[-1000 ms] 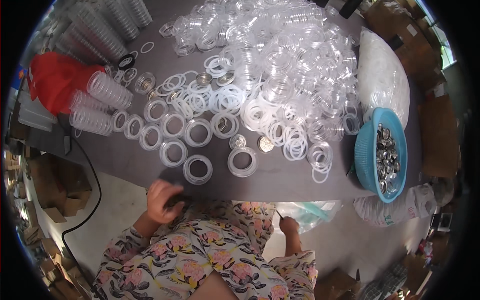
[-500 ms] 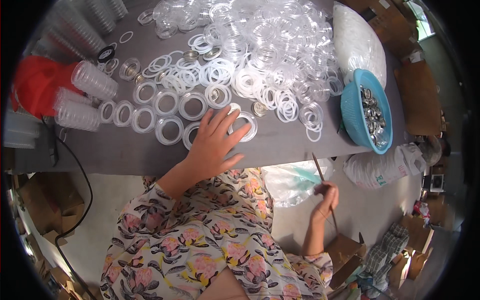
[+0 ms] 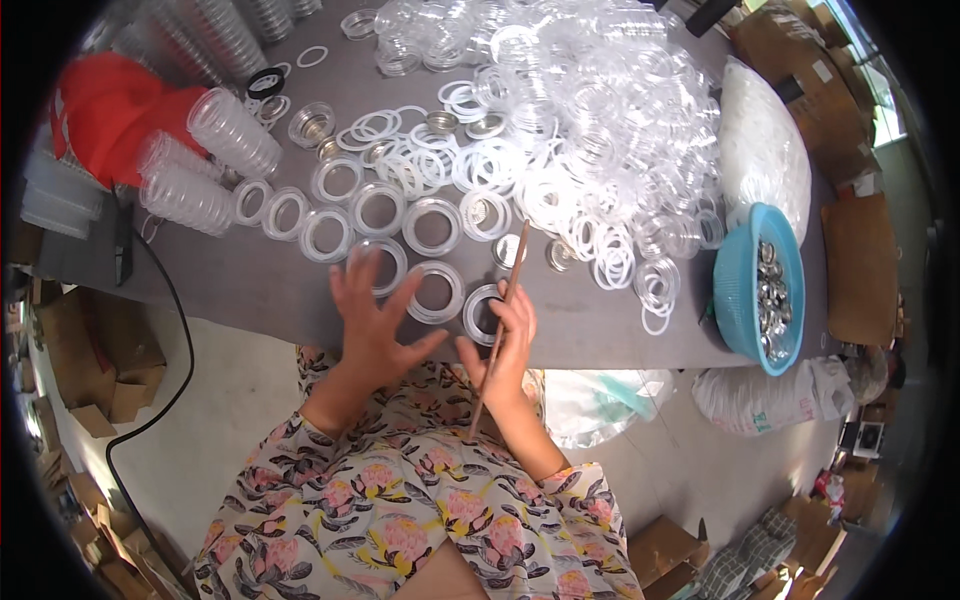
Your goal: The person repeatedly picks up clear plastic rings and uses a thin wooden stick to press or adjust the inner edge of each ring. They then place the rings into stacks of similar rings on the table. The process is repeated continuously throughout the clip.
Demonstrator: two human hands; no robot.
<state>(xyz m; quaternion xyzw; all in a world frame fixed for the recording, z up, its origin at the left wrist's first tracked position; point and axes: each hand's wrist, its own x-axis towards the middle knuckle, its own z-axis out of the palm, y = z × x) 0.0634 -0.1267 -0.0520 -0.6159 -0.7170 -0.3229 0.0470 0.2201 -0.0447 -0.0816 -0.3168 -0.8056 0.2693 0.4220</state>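
My left hand has its fingers spread over the near table edge, slightly blurred, with a fingertip over a clear plastic ring. It holds nothing. My right hand is closed around a thin brown stick, which slants up past the knuckles to a tip above the table. Beside its fingers lies another clear ring, partly covered. Between the hands rests a further ring. Several more such rings form rows behind them. Just past the stick's tip is a small round metal mesh disc.
Flat white rings and a heap of clear plastic lids cover the grey table's far part. Right stands a blue basket of metal pieces, by a white bag. Left are stacked clear cups and red cloth.
My right hand has come up and left with the stick, from over the floor to the table edge. My left hand has shifted left and nearer. The whole view has shifted.
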